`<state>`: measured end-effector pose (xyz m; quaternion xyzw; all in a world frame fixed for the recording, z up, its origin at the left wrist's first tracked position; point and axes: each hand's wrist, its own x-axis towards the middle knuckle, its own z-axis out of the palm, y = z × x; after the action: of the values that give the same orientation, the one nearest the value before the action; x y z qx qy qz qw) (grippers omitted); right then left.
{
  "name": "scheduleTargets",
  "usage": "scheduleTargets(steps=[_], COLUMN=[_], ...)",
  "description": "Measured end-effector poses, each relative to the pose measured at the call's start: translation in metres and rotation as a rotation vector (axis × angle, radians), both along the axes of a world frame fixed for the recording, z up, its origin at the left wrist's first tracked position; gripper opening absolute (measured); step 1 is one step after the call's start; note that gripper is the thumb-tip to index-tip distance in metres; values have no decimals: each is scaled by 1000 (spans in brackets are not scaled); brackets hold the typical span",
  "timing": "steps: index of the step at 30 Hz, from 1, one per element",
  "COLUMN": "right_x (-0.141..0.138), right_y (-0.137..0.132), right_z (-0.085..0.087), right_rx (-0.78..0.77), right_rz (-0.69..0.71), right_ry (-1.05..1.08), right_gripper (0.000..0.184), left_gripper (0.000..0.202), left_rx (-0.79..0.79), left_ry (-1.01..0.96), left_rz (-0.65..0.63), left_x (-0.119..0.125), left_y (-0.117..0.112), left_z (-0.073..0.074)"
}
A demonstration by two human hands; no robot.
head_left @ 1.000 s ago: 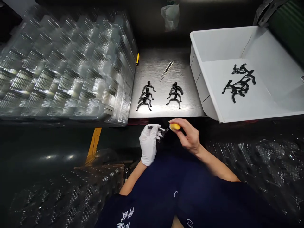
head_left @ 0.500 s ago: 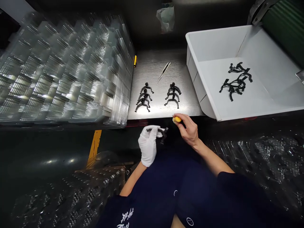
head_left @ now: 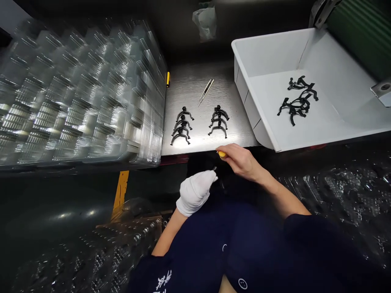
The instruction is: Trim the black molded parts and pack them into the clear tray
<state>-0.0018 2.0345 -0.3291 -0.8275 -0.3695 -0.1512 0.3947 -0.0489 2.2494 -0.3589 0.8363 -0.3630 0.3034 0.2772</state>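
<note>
My left hand (head_left: 195, 193), in a white glove, is shut on a black plastic part (head_left: 214, 168), and only its tip shows past the fingers. My right hand (head_left: 241, 160) is bare and pinches a small yellow object (head_left: 222, 154) near the steel table's front edge (head_left: 195, 149). On the table lie two small stacks of black branched plastic parts (head_left: 181, 131) (head_left: 218, 121), beyond both hands. Metal tweezers (head_left: 205, 92) lie just past these stacks.
A white plastic bin (head_left: 253, 118) to the right holds several similar black parts (head_left: 297, 100). Stacked clear plastic trays (head_left: 82, 97) rise to the left, with a yellow marker (head_left: 168, 79) against them. More clear trays (head_left: 339, 191) lie low on the right. A plastic bag (head_left: 204, 20) hangs behind.
My gloved left hand has turned and now covers most of the black part. My right hand has moved left along the table edge. The whole view has shifted slightly left.
</note>
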Motion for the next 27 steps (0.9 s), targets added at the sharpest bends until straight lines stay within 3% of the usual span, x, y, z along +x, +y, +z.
scheduleTargets(steps=[5,7,11,14,18,22,25,27], right_x=[-1,-1,-2,-2,-2,-5,-10,-11], right_y=[-2,-2,0,1,4,7,12,13], right_z=[1,0,-1,-3,-7,-9,-11,-16], right_rx=[-24,-26,3,29,111,156,239,248], right_rz=[64,7,71,-19,52,-149,-29,-54], right_ry=[21,16,56,53,79,103,94,70], right_gripper=[24,24,24,24,26,24,26,24], left_gripper=[36,34,30,31,19,11,10,10], left_rx=[126,135,101,16,-158,-434,-571,-684], left_ry=[-79,-109,-150,-83,24,244,367,438], left_rz=[-21,-18,21,22,124,222,291,303], left_x=[-2,-1,1,2,1,-1,-4,-6], left_y=[3,2,-1,-2,-7,-13,-16,-18], left_z=[2,2,1,1,1,0,-1,-1])
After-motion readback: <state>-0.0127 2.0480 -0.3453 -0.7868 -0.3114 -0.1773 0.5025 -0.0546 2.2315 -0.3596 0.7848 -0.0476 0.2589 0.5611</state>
